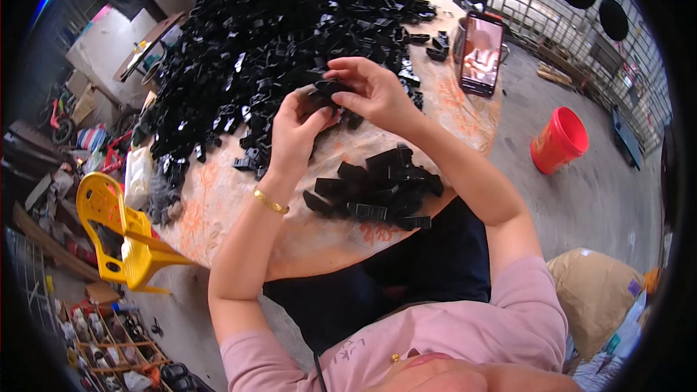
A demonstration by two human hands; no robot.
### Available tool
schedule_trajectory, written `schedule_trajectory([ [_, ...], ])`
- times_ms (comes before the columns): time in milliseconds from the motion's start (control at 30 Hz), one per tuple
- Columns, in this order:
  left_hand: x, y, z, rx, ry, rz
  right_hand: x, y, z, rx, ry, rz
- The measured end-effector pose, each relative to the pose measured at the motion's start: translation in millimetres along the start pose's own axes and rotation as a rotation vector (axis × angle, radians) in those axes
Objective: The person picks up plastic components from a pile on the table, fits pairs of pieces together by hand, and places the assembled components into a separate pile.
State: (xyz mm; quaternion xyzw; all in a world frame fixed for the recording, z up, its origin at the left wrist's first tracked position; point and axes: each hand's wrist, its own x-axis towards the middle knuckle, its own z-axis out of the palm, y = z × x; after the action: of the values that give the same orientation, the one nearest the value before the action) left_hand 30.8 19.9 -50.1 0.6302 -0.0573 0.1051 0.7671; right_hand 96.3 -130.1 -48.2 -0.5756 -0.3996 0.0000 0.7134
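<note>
Both my hands meet above the table, at the near edge of a big heap of black plastic parts (290,22). Between them is a small black plastic part (328,88). My left hand (296,117) has its fingers wrapped round its lower side. With thumb and fingers, my right hand (370,91) grips the same part from the right, its upper fingers stretched out beyond it. The part's exact shape is partly hidden by my fingers. Closer to me, a smaller pile of black plastic parts (377,185) lies between my forearms near the table's edge.
The round table has a patterned cloth (200,207). A phone (481,54) stands upright at its right side. On the floor are a red bucket (559,140) to the right, a yellow chair (134,254) to the left and a large tan sack (592,287) near my right side.
</note>
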Motion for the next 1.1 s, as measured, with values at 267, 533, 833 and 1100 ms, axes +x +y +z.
schedule_trajectory([
  [267,-3.8,3.4,1.5,0.175,0.01,0.132,-9.3,-4.0,7.5,-0.217,-0.011,0.048],
  [533,-3.1,0.8,-0.3,0.281,0.035,0.16,-10.4,-0.8,-0.7,-0.318,-0.073,0.103],
  [833,-7.6,1.7,3.3,-0.227,0.071,-0.019,-11.5,-0.9,10.0,-0.714,-0.008,-0.424],
  [1100,-8.0,27.9,4.9,0.245,-0.099,0.181,-2.3,-13.4,-24.4,-0.058,-0.352,0.217],
])
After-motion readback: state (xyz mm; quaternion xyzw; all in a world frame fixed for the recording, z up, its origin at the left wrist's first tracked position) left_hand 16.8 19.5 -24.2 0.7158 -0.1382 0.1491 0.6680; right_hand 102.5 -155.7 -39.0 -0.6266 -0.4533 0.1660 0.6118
